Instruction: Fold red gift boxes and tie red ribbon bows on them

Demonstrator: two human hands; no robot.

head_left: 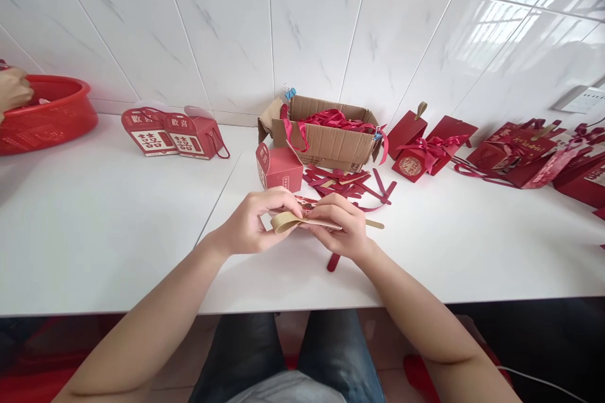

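Observation:
Close together over the front of the white table, both my hands are closed in pinches. Fingers of my left hand (258,223) grip a beige strap (282,221) that bends into a loop. My right hand (341,223) pinches a thin, flat card piece (326,223) where the strap meets it. A printed red surface (306,203) shows behind the fingertips, mostly hidden by the hands. Just beyond stands a small red gift box (280,169). Loose dark red straps (338,182) lie in a heap past my right hand.
A cardboard box (331,141) of red ribbons stands at the wall. Two red gift boxes (191,136) sit to the left, near a red basket (61,110) with another person's hand (14,88) over it. Ribboned red boxes (420,151) and several red bags (515,151) line the right.

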